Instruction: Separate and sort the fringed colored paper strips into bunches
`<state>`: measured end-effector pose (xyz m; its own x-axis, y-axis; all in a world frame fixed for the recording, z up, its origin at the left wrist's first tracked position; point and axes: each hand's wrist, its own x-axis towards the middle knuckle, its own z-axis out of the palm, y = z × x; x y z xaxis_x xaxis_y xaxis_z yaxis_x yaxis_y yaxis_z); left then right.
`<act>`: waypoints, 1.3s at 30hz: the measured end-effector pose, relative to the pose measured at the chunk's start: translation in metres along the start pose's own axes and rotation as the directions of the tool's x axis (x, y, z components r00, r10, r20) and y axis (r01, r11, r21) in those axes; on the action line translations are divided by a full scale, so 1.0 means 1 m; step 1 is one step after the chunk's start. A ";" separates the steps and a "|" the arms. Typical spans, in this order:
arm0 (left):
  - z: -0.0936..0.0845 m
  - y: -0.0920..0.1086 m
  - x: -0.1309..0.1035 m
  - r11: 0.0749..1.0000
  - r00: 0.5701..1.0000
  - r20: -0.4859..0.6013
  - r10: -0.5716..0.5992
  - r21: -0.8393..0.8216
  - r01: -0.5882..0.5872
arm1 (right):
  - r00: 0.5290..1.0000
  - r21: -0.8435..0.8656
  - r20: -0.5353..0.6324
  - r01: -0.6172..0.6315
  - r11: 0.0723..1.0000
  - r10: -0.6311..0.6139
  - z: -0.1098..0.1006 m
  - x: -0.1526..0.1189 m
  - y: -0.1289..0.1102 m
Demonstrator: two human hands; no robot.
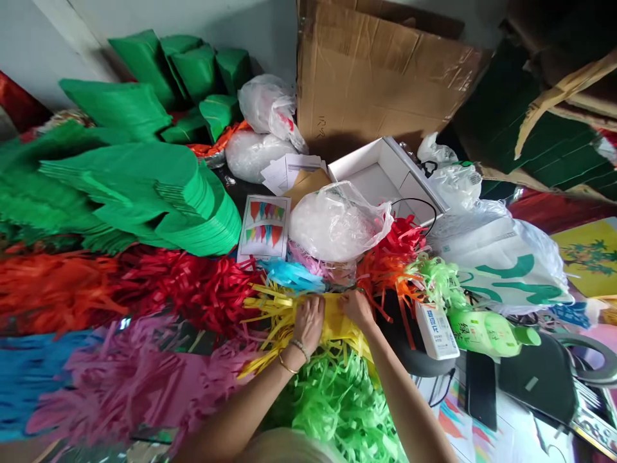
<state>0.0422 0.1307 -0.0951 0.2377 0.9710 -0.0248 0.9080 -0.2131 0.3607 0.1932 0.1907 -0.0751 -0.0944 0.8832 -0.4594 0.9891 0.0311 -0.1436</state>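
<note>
Both hands are on a sheet of yellow fringed tissue paper [332, 318], cut into strips that spread out to the left. My left hand [309, 323] has its fingers curled down on the paper's left part, a bracelet and a bangle at the wrist. At the upper right edge my right hand [355, 307] pinches the same paper; its fingertips are partly hidden. Under and in front of it lies a heap of light green fringed paper [337, 405]. Just beyond the hands are a small blue fringed bundle [295, 275] and a plastic bag [332, 222].
Red [207, 286], orange [58, 289] and pink fringed paper [130, 386] spreads at left, below green paper stacks [144, 180]. An open white box [385, 170] stands behind. On the right are a green bottle [491, 332], a small white box [437, 331] and a phone [481, 390].
</note>
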 end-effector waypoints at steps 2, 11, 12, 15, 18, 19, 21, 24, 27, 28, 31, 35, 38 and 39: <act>0.002 -0.013 -0.003 1.000 1.000 0.010 0.004 0.030 -0.004 | 0.996 -0.047 -0.086 -0.002 0.999 -0.002 -0.003 -0.005 -0.004; 0.005 -0.022 0.001 0.988 0.987 0.068 0.144 0.035 -0.147 | 0.848 -0.298 -0.281 0.367 0.881 -0.449 0.027 -0.040 -0.028; 0.003 -0.023 0.001 0.987 0.985 0.068 0.157 0.032 -0.159 | 0.833 -0.320 -0.286 0.383 0.866 -0.474 0.034 -0.040 -0.027; -0.004 -0.030 -0.002 0.984 0.982 0.070 0.173 0.032 -0.176 | 0.799 -0.379 -0.315 0.389 0.840 -0.512 0.052 -0.033 -0.016; -0.013 -0.041 -0.008 0.985 0.984 0.066 0.166 0.042 -0.168 | 0.767 -0.424 -0.343 0.389 0.818 -0.543 0.063 -0.024 -0.006; -0.017 -0.046 -0.010 0.986 0.986 0.061 0.155 0.050 -0.158 | 0.757 -0.436 -0.353 0.388 0.812 -0.550 0.066 -0.022 -0.004; -0.027 -0.055 -0.015 0.989 0.991 0.046 0.125 0.070 -0.128 | 0.735 -0.455 -0.376 0.384 0.803 -0.564 0.072 -0.019 -0.001; -0.045 -0.065 -0.020 0.992 0.997 0.025 0.077 0.098 -0.079 | 0.703 -0.478 -0.407 0.380 0.792 -0.583 0.080 -0.018 0.001; -0.057 -0.055 -0.020 0.993 0.999 -0.016 0.044 0.109 -0.042 | 0.677 -0.497 -0.437 0.367 0.786 -0.592 0.085 -0.019 0.001; -0.057 -0.046 -0.019 0.994 0.998 -0.040 0.041 0.105 -0.036 | 0.669 -0.502 -0.447 0.361 0.786 -0.593 0.086 -0.019 0.001; -0.040 -0.012 -0.015 0.993 0.987 -0.111 0.120 0.005 -0.120 | 0.646 -0.513 -0.477 0.346 0.786 -0.596 0.088 -0.020 0.000; 0.000 0.011 -0.012 0.976 0.972 -0.116 0.204 -0.058 -0.211 | 0.622 -0.514 -0.509 0.335 0.789 -0.595 0.089 -0.021 0.004; 0.019 -0.001 -0.015 0.983 0.977 -0.114 0.182 -0.003 -0.184 | 0.602 -0.515 -0.518 0.348 0.784 -0.608 0.091 -0.023 0.010; 0.021 -0.008 -0.017 0.984 0.977 -0.116 0.180 0.016 -0.179 | 0.595 -0.516 -0.517 0.358 0.779 -0.616 0.091 -0.023 0.012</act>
<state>0.0381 0.1139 -0.1170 0.3555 0.9228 0.1485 0.8561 -0.3852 0.3444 0.1972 0.1279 -0.1461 -0.6069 0.7480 0.2686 0.7944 0.5814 0.1757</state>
